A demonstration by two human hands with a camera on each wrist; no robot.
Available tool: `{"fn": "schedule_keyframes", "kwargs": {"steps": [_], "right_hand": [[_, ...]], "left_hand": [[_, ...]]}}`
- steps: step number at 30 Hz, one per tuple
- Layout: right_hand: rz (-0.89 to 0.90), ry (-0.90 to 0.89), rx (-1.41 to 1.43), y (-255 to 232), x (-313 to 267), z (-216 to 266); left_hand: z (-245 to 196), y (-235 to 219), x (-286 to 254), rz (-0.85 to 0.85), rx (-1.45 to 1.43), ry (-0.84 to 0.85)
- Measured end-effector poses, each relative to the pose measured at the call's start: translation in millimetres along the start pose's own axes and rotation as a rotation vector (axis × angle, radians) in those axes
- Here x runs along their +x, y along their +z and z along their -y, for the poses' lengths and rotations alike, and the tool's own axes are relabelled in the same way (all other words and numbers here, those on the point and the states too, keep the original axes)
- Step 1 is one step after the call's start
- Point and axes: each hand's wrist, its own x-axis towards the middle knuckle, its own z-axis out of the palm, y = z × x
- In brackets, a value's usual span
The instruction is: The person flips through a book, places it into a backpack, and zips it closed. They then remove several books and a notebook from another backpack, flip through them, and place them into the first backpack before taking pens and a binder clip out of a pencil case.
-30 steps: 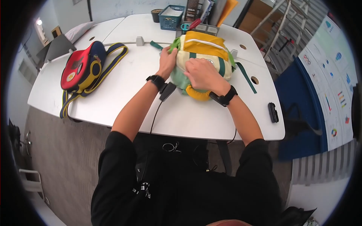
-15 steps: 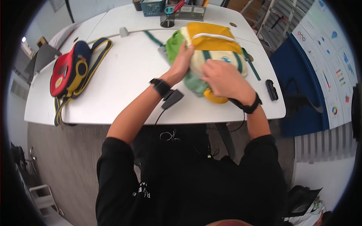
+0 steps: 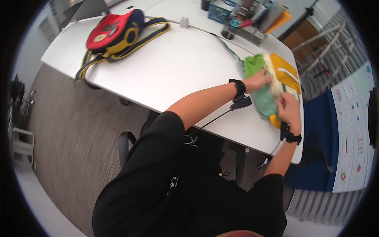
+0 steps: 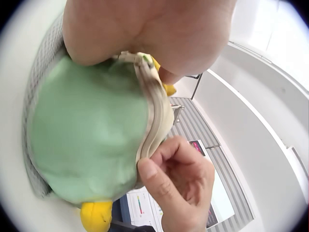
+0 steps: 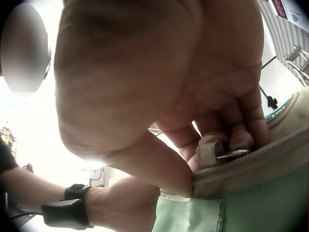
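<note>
A small backpack (image 3: 264, 97) in green, cream and yellow lies near the table's right end. My left hand (image 3: 257, 80) grips its upper side where the cream and green fabric meet; its fingertips are mostly hidden in the left wrist view. Lower along the same seam, my right hand (image 3: 290, 110) pinches the zipper edge between thumb and forefinger. The zipper (image 4: 155, 111) curves between both hands in the left wrist view. Close to the right fingers, a fabric tab (image 5: 208, 153) and a metal pull (image 5: 234, 154) show on the zipper band.
A red, navy and yellow bag (image 3: 114, 33) lies with its straps on the left of the white table (image 3: 169, 63). At the back stand a blue basket (image 3: 219, 12) and a desk organizer (image 3: 252, 34). A stepladder (image 3: 327, 51) is beyond the table's right side.
The head view has swung, so the red bag and backpack appear shifted. The right hand has gone from lying over the backpack's front to pinching its zipper edge; the left hand stays on the bag.
</note>
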Motion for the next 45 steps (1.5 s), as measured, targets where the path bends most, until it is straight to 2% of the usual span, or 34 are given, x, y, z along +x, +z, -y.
{"fn": "schedule_keyframes", "kwargs": {"steps": [1,2,4,5,6,7,8,10,12,13,14,15,16,17,19,20,23,28,30,31,33,35,37,39,40,41,43,45], "right_hand": [[0.021,0.044,-0.005,-2,0,-5],[0.007,0.048,-0.002,-1,0,-8],[-0.025,0.076,0.019,-1,-4,-7],[-0.043,0.094,0.038,2,-6,-5],[-0.066,0.082,0.032,8,-8,-10],[-0.066,0.106,0.033,10,-11,-8],[-0.091,0.089,0.061,11,-14,-10],[-0.196,0.039,0.106,13,-17,-9],[-0.290,0.025,0.155,6,-11,1],[-0.340,-0.002,0.172,2,-5,10],[-0.371,-0.045,0.200,-1,3,20],[-0.379,-0.031,0.208,-5,10,30],[-0.383,-0.102,0.236,-9,19,39],[-0.385,-0.175,0.262,-10,28,48],[-0.346,-0.200,0.308,-7,48,59],[-0.302,-0.232,0.351,-6,58,65],[-0.186,-0.245,0.367,8,87,86],[-0.026,-0.339,0.405,54,127,108],[0.053,-0.316,0.405,72,145,116],[0.060,-0.304,0.390,85,155,116],[-0.096,-0.300,0.460,110,175,109],[-0.137,-0.280,0.419,129,190,97],[-0.179,-0.275,0.387,127,194,88],[0.009,-0.157,0.311,118,196,78],[0.017,-0.155,0.220,113,195,71],[0.113,-0.100,0.168,101,192,70],[0.118,-0.118,0.238,99,189,51],[0.133,-0.129,0.293,89,182,54]], "left_hand": [[2,-10,0,0.086,-0.024,-0.020],[-11,-27,-13,0.066,-0.010,-0.023],[-51,-64,-56,0.155,0.255,0.013],[-52,-90,-64,0.016,0.593,0.211],[-51,-121,-74,-0.047,0.760,0.376],[-63,-154,-93,-0.111,0.980,0.469],[-72,-191,-112,-0.212,1.152,0.473],[-94,-268,-156,-0.423,1.373,0.369],[-128,-322,-202,-0.690,1.953,0.287],[-145,-333,-221,-0.842,2.005,0.264],[-154,-348,-241,-0.937,1.955,0.151],[-154,-381,-253,-1.025,2.065,0.073],[-148,-408,-266,-1.092,2.064,-0.005],[-155,-414,-274,-1.026,1.876,-0.177],[-140,-442,-275,-0.913,2.052,-0.065],[-141,-438,-271,-0.907,2.056,-0.058],[-133,-408,-255,-0.824,2.064,0.134],[-114,-296,-220,-0.638,2.000,0.152],[-106,-248,-210,-0.558,2.002,0.224],[-101,-225,-204,-0.528,1.982,0.258],[-86,-188,-192,-0.480,1.995,0.346],[-74,-155,-180,-0.422,2.008,0.417],[-67,-124,-170,-0.367,2.010,0.347],[-64,-109,-162,-0.332,2.091,0.446],[-65,-105,-159,-0.320,2.090,0.538],[-61,-104,-154,-0.303,2.077,0.552],[-62,-100,-146,-0.284,2.093,0.530],[-61,-102,-139,-0.272,2.090,0.516]]}}
